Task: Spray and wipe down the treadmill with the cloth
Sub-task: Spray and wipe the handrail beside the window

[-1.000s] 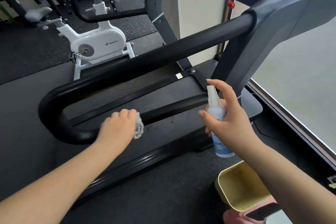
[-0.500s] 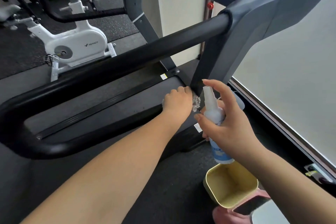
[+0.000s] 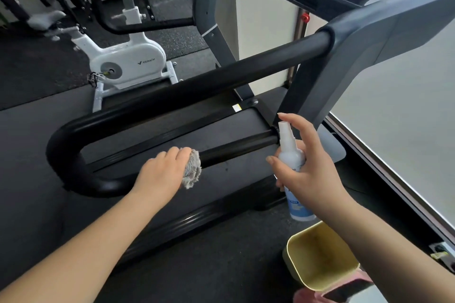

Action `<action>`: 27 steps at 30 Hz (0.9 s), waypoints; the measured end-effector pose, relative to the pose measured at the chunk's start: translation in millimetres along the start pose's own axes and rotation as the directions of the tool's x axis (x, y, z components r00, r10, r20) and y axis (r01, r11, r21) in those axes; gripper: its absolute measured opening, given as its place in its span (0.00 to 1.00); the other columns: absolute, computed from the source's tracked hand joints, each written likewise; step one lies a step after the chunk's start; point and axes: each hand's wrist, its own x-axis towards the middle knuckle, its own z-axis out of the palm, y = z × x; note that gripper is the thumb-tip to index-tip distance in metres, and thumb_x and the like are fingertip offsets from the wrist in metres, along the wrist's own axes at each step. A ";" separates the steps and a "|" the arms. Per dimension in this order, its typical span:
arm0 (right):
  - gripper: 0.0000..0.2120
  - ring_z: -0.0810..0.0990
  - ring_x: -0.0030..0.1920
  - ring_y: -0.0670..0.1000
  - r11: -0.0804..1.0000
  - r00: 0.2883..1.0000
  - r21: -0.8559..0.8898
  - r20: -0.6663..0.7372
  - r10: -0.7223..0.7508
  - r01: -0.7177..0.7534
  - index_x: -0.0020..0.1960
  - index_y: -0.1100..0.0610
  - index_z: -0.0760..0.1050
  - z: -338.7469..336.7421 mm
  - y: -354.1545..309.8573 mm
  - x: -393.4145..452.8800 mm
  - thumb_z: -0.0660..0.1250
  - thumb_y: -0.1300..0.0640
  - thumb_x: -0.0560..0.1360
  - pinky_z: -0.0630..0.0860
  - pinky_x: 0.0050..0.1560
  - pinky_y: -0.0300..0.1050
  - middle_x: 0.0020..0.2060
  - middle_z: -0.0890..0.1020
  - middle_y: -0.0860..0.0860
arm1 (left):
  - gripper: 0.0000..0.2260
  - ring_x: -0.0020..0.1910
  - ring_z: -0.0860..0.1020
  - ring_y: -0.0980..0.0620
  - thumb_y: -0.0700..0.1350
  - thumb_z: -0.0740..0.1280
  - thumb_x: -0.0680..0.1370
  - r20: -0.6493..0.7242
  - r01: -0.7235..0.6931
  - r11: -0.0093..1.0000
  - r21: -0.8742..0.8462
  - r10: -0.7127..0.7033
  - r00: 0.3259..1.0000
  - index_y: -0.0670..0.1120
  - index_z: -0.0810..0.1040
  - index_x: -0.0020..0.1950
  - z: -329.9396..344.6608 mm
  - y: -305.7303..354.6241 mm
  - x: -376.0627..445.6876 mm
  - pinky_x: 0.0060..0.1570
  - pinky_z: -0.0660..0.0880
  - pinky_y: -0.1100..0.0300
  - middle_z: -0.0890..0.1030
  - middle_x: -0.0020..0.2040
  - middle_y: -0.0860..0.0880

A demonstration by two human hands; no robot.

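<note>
The treadmill has a black looped handrail [image 3: 236,74] and a grey upright [image 3: 369,39] over the dark belt [image 3: 241,174]. My left hand [image 3: 165,172] grips a grey fluffy cloth [image 3: 193,170] wrapped round the lower bar of the handrail, near its left bend. My right hand [image 3: 310,167] holds a white spray bottle [image 3: 291,157] upright just right of the lower bar's end, forefinger raised over the nozzle. The bottle's lower part with a blue label shows below my palm.
A white exercise bike [image 3: 128,61] stands behind the treadmill at the left. A yellow bin [image 3: 320,253] sits on the dark floor at the lower right, with something pink beneath it. A large window [image 3: 406,118] runs along the right side.
My left hand slid the cloth right along the lower bar to the upright, then back left toward the bend. My right hand kept the bottle in about the same place.
</note>
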 end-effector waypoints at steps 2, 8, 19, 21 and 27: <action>0.36 0.81 0.36 0.59 1.000 1.000 0.005 0.007 0.004 -0.004 0.60 0.22 0.61 1.3 -0.6 -0.4 0.72 0.60 0.74 0.82 0.42 0.57 0.39 0.79 0.52 | 0.29 0.54 0.73 0.47 0.39 0.67 0.73 0.019 0.030 0.998 -0.047 -0.029 0.999 0.50 0.60 0.71 -4.9 -13.9 -12.1 0.44 0.73 0.55 0.71 0.60 0.50; 0.34 0.79 0.38 0.64 0.999 0.999 0.024 0.032 -0.029 0.028 0.61 0.24 0.62 10.2 -13.9 -3.7 0.71 0.61 0.75 0.81 0.41 0.59 0.42 0.79 0.55 | 0.15 0.49 0.75 0.50 0.48 0.67 0.76 -0.059 0.170 0.879 -0.446 -0.218 0.974 0.55 0.70 0.62 -46.3 -9.0 -36.0 0.41 0.70 0.55 0.77 0.53 0.54; 0.33 0.79 0.36 0.65 0.999 0.999 -0.041 0.018 -0.031 0.032 0.67 0.31 0.61 70.9 -47.1 -34.4 0.71 0.62 0.76 0.80 0.38 0.61 0.41 0.79 0.58 | 0.19 0.41 0.74 0.65 0.62 0.67 0.73 0.132 0.188 0.674 -0.714 -0.134 0.982 0.56 0.71 0.60 -54.9 -20.0 -87.5 0.37 0.72 0.66 0.76 0.44 0.61; 0.33 0.81 0.36 0.63 0.998 0.999 -0.062 -0.029 -0.027 0.026 0.67 0.31 0.61 89.9 -54.9 -39.6 0.71 0.61 0.76 0.81 0.38 0.61 0.40 0.79 0.55 | 0.18 0.41 0.74 0.65 0.61 0.67 0.73 0.122 0.149 0.660 -0.736 -0.087 0.989 0.56 0.72 0.60 -51.5 -33.2 -92.4 0.37 0.71 0.67 0.75 0.43 0.62; 0.35 0.82 0.38 0.64 0.998 0.964 -0.063 -0.265 0.003 -0.020 0.60 0.23 0.61 161.2 -86.4 -66.1 0.71 0.62 0.76 0.83 0.38 0.56 0.44 0.79 0.55 | 0.16 0.47 0.78 0.57 0.61 0.68 0.72 0.111 0.032 0.639 -0.768 0.084 0.990 0.57 0.74 0.56 -31.5 -87.6 -103.4 0.49 0.77 0.58 0.80 0.48 0.58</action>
